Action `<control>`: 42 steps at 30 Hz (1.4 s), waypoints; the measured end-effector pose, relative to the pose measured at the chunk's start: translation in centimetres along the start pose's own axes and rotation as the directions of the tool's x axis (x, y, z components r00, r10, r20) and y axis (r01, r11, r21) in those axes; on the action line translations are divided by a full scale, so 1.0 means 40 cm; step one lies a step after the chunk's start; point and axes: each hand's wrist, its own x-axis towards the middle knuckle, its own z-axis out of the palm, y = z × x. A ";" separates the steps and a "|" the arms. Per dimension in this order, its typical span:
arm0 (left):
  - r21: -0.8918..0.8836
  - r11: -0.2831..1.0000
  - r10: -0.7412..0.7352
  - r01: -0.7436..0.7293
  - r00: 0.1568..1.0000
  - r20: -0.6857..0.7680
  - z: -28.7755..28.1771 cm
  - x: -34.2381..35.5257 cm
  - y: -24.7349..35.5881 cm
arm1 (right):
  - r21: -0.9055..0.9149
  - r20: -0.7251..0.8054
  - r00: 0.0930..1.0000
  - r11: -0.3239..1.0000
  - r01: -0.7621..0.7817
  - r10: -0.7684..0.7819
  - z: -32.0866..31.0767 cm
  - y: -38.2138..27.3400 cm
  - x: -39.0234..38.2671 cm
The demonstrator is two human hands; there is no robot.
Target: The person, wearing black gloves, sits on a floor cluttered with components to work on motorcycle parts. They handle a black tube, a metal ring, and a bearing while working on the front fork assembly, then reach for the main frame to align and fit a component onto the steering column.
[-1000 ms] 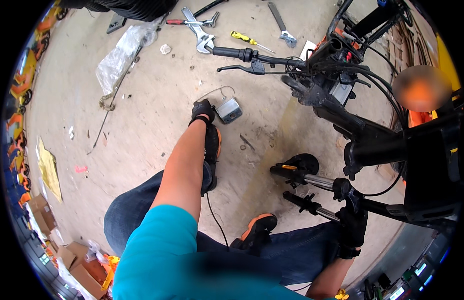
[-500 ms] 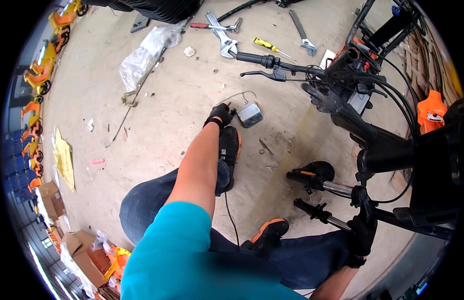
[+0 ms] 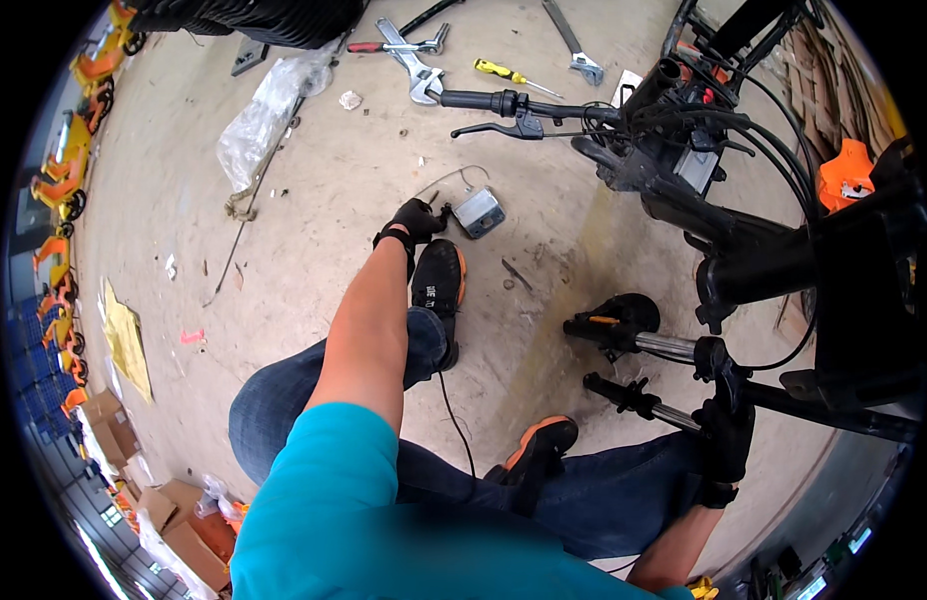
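My left hand [image 3: 418, 220], in a black glove, reaches down to the floor just left of a small silver metal box [image 3: 479, 212]. Its fingers are curled together around something small and dark that I cannot make out. A thin wire [image 3: 454, 171] arcs from near the hand to the box. My right hand [image 3: 726, 440], also gloved in black, is closed around the bicycle fork [image 3: 669, 414], near the top of its lower leg. This fork belongs to a black bike frame [image 3: 764, 280] lying on its side at my right.
The handlebar [image 3: 484, 100] with its brake lever [image 3: 494, 129] juts leftward. Beyond it lie an adjustable wrench [image 3: 414, 70], a red-handled ratchet [image 3: 394, 47], a yellow screwdriver [image 3: 504, 70] and another wrench [image 3: 579, 55]. Clear plastic wrap [image 3: 259, 125] and yellow paper [image 3: 127, 340] lie leftward. My shoe [image 3: 437, 285] is beside the left hand.
The whole view has shifted slightly, so the floor items and bike sit farther left and up. Both hands keep nearly the same places by the box and the fork.
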 end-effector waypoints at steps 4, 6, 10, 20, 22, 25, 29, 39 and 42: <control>0.021 0.999 0.030 -0.032 0.994 0.108 -0.005 0.033 -0.029 | -0.010 0.016 1.000 1.000 -0.013 0.013 -0.011 0.002 0.001; -0.159 0.987 -0.006 0.036 0.983 0.183 -0.009 0.023 -0.016 | -0.007 0.005 1.000 1.000 -0.029 0.029 -0.009 -0.003 0.000; 0.370 0.594 0.583 -0.715 0.699 0.414 -0.076 0.086 -0.123 | -0.006 0.023 0.999 0.999 -0.038 0.038 0.000 -0.013 0.006; 0.018 0.997 0.070 -0.075 0.978 0.195 -0.020 0.019 0.004 | 0.000 0.015 0.997 0.997 -0.079 0.079 -0.023 0.006 0.003; 0.195 0.975 0.099 -0.109 0.993 0.060 -0.046 0.067 -0.070 | 0.053 0.066 0.996 0.997 -0.064 0.061 -0.012 -0.006 0.014; 0.526 0.803 0.319 -0.280 0.948 0.018 -0.025 0.065 -0.053 | 0.078 0.084 0.996 0.996 -0.047 0.041 -0.017 0.003 0.016; 0.211 0.972 0.087 -0.105 0.992 0.094 0.005 0.024 0.024 | 0.096 0.081 0.996 0.994 -0.043 0.035 -0.027 0.017 0.010; 0.834 0.178 0.252 -0.522 0.844 0.474 -0.083 0.008 0.098 | 0.084 0.073 0.997 0.996 -0.025 0.019 -0.020 0.009 0.009; 0.267 0.933 0.158 -0.242 0.941 0.301 -0.125 -0.025 0.152 | 0.109 0.093 0.995 0.993 -0.033 0.023 -0.016 0.003 0.014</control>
